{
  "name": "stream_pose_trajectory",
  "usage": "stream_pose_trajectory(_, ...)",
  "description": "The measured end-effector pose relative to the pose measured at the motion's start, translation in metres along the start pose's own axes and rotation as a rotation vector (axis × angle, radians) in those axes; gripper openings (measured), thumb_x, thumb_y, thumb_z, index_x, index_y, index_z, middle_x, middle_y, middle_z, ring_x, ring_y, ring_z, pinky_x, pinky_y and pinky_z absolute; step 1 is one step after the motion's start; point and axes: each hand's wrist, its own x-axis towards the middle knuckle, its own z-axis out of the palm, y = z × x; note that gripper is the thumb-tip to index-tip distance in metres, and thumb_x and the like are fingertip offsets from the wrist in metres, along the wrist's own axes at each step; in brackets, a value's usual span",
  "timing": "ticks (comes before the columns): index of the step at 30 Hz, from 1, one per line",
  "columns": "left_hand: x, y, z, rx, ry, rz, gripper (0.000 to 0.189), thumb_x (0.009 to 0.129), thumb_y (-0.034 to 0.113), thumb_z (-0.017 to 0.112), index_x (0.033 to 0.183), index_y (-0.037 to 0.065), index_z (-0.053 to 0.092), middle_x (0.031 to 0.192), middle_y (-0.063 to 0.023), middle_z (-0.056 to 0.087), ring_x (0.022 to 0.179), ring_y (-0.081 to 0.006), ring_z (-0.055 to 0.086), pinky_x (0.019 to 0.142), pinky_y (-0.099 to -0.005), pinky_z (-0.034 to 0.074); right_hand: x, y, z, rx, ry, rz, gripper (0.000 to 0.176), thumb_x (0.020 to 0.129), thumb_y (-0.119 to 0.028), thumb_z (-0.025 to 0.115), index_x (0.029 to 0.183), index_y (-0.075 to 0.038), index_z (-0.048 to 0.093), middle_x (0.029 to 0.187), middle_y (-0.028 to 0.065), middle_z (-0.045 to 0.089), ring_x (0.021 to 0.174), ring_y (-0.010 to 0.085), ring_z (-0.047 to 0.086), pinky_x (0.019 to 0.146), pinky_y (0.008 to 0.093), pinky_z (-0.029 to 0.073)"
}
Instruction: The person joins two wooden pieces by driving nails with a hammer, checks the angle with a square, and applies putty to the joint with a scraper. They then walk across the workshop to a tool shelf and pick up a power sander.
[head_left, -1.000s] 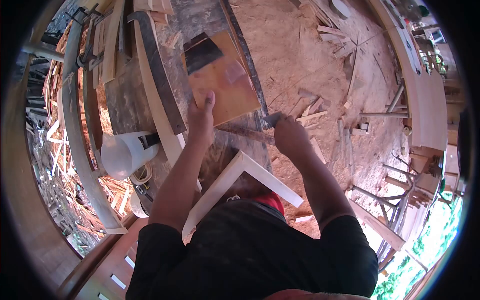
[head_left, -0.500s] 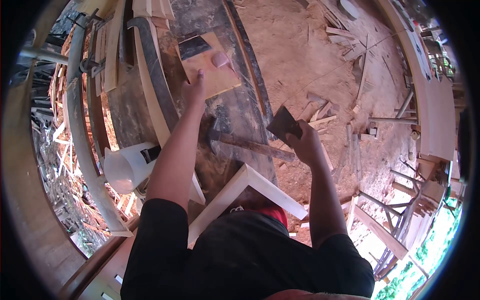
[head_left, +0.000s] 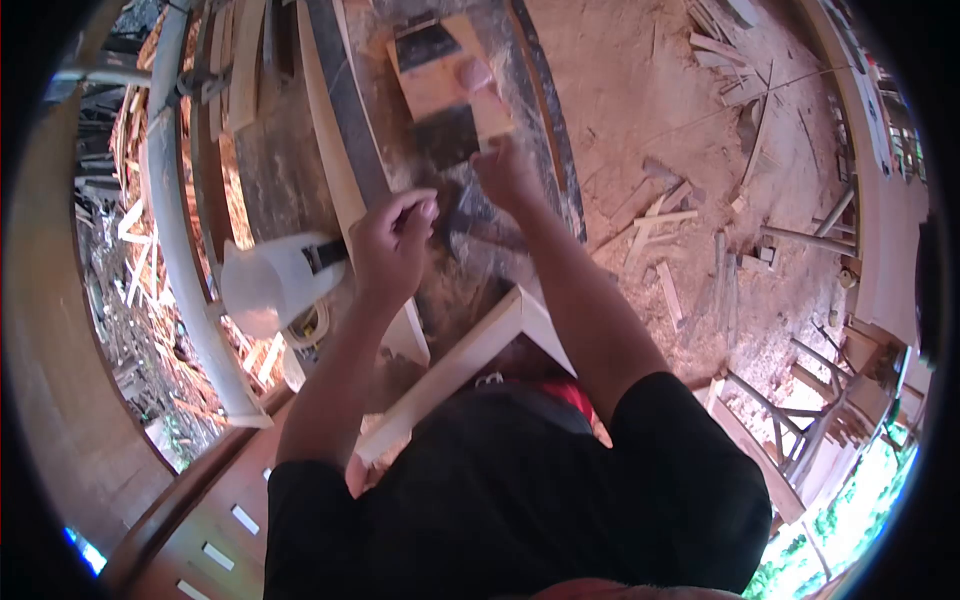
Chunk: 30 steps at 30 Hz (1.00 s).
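Observation:
My right hand grips a dark flat metal blade and presses it against the near edge of a small plywood board, which lies on the dusty workbench. A pinkish patch and a dark patch mark the board. My left hand hovers curled over the bench, close to a white plastic jug, and I see nothing in it. A hammer lies between my hands, partly hidden. A pale L-shaped wooden frame rests near my body.
Long curved wooden strips run along the bench, with more planks at its far left. Sawdust and offcuts cover the ground to the right. Wooden frames and boards stand at the far right.
My right hand brought the dark blade from the right, off the bench, up onto the board. My left hand left the board and drew back toward the jug, fingers curled.

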Motion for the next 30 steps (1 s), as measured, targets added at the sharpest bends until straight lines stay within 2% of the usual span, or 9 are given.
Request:
stream_pose_trajectory(2,-0.049,-0.023,-0.026,0.226,0.023,0.089,0.017,0.097,0.015,0.074,0.105,0.001,0.075,0.093,-0.0136,0.075,0.082,-0.0217,0.074,0.075,-0.0313,0.057,-0.022,0.000,-0.015,-0.295,0.109,-0.122,0.039,0.093,-0.025,0.070,0.122,0.001,0.068,0.098,0.0181,0.076,0.092,0.0266,0.075,0.079,0.0370,0.059)
stream_pose_trajectory(7,-0.186,-0.075,-0.066,0.361,0.069,-0.041,0.014,0.094,0.015,0.076,0.099,0.002,0.075,0.090,-0.0141,0.073,0.077,-0.0218,0.073,0.068,-0.0330,0.057,-0.123,0.033,-0.093,-0.397,0.021,-0.108,0.028,0.092,-0.017,0.060,0.113,-0.002,0.072,0.094,0.0250,0.074,0.096,0.0429,0.073,0.085,0.0489,0.057)
stream_pose_trajectory(10,-0.254,-0.106,-0.078,0.369,-0.139,-0.241,0.033,0.087,0.025,0.083,0.111,0.005,0.072,0.106,-0.0153,0.072,0.092,-0.0267,0.073,0.079,-0.0402,0.058,-0.181,0.081,-0.132,-0.570,-0.065,-0.030,0.035,0.090,-0.014,0.069,0.123,-0.003,0.069,0.112,0.0189,0.074,0.105,0.0332,0.072,0.093,0.0438,0.057)
stream_pose_trajectory(16,-0.294,-0.133,-0.076,0.604,-0.340,-0.242,0.073,0.080,0.046,0.083,0.136,0.008,0.056,0.129,-0.0198,0.063,0.125,-0.0420,0.058,0.103,-0.0574,0.047,-0.217,0.097,-0.142,-0.922,0.161,-0.418,0.052,0.086,-0.010,0.070,0.136,-0.008,0.057,0.140,0.0195,0.060,0.130,0.0393,0.058,0.109,0.0530,0.046)
stream_pose_trajectory(19,-0.289,-0.131,-0.078,0.731,-0.497,-0.290,0.069,0.085,0.048,0.077,0.137,0.009,0.055,0.129,-0.0239,0.062,0.122,-0.0443,0.060,0.103,-0.0564,0.047,-0.191,0.109,-0.134,-1.014,0.143,-0.305,0.050,0.088,-0.011,0.070,0.136,-0.011,0.057,0.134,0.0170,0.064,0.129,0.0391,0.059,0.108,0.0579,0.045)
stream_pose_trajectory(20,-0.286,-0.126,-0.078,0.767,-0.502,-0.295,0.062,0.086,0.046,0.075,0.133,0.009,0.058,0.126,-0.0235,0.063,0.118,-0.0437,0.061,0.100,-0.0559,0.049,-0.172,0.106,-0.126,-0.999,-0.062,0.107,0.047,0.089,-0.013,0.070,0.135,-0.013,0.058,0.131,0.0138,0.066,0.129,0.0387,0.059,0.105,0.0600,0.046)
stream_pose_trajectory(22,-0.280,-0.122,-0.063,0.813,-0.528,-0.326,0.051,0.088,0.041,0.071,0.126,0.009,0.062,0.119,-0.0228,0.066,0.110,-0.0425,0.065,0.095,-0.0549,0.052,-0.179,0.093,-0.121,-0.960,-0.022,0.040,0.042,0.092,-0.016,0.066,0.133,-0.013,0.058,0.135,0.0137,0.064,0.127,0.0391,0.061,0.106,0.0610,0.044)
stream_pose_trajectory(28,-0.291,-0.166,-0.066,0.885,-0.240,0.252,0.026,0.089,0.030,0.065,0.102,0.008,0.070,0.094,-0.0148,0.069,0.086,-0.0397,0.069,0.074,-0.0548,0.055,-0.152,0.085,-0.118,-0.854,0.106,-0.079,0.040,0.090,-0.020,0.074,0.127,-0.012,0.062,0.128,0.0165,0.066,0.124,0.0398,0.063,0.101,0.0582,0.047)
stream_pose_trajectory(30,-0.282,-0.189,-0.066,0.897,-0.179,0.260,0.027,0.089,0.031,0.066,0.104,0.009,0.070,0.097,-0.0144,0.070,0.087,-0.0397,0.070,0.075,-0.0539,0.056,-0.148,0.082,-0.111,-0.872,0.154,-0.124,0.038,0.090,-0.022,0.072,0.125,-0.010,0.063,0.128,0.0174,0.065,0.122,0.0404,0.063,0.102,0.0580,0.046)
